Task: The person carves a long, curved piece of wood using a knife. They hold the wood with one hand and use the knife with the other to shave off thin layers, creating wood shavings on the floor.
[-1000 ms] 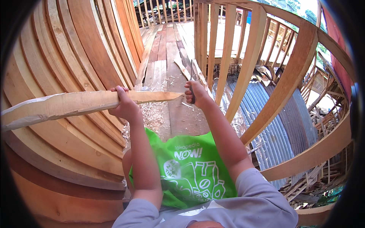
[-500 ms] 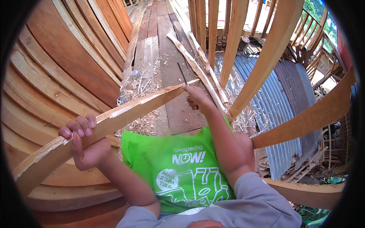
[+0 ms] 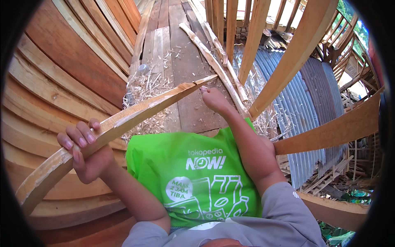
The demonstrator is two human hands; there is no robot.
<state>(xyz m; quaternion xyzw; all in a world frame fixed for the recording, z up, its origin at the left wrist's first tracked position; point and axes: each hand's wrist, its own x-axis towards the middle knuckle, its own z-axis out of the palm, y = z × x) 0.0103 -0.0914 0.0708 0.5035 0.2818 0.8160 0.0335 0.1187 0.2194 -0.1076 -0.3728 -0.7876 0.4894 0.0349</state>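
A long wooden plank (image 3: 135, 118) slants across in front of me, its upper edge pale and roughly shaved and its far end tapering to a point. My left hand (image 3: 88, 152) is wrapped round its near part, fingers over the upper edge and thumb below. Close to the tapered end, my right hand (image 3: 214, 100) is closed round a knife. Its handle is mostly hidden in the fist, and only a bit of dark blade (image 3: 196, 84) shows at the plank's edge. A green bag (image 3: 164, 156) with white print lies over my lap under both forearms.
Upright wooden planks (image 3: 53, 94) curve along the left. Curled shavings (image 3: 150, 88) litter the board floor (image 3: 187, 57) beside a clear plastic cup (image 3: 143, 69). Two peeled poles (image 3: 210, 57) lie ahead. Wooden posts (image 3: 288, 61) stand at right, before corrugated metal sheets (image 3: 288, 103).
My right fist has turned and shifted slightly right. The knife blade, which stuck out ahead past the plank, now lies at its edge. The plank's tapered end has risen slightly.
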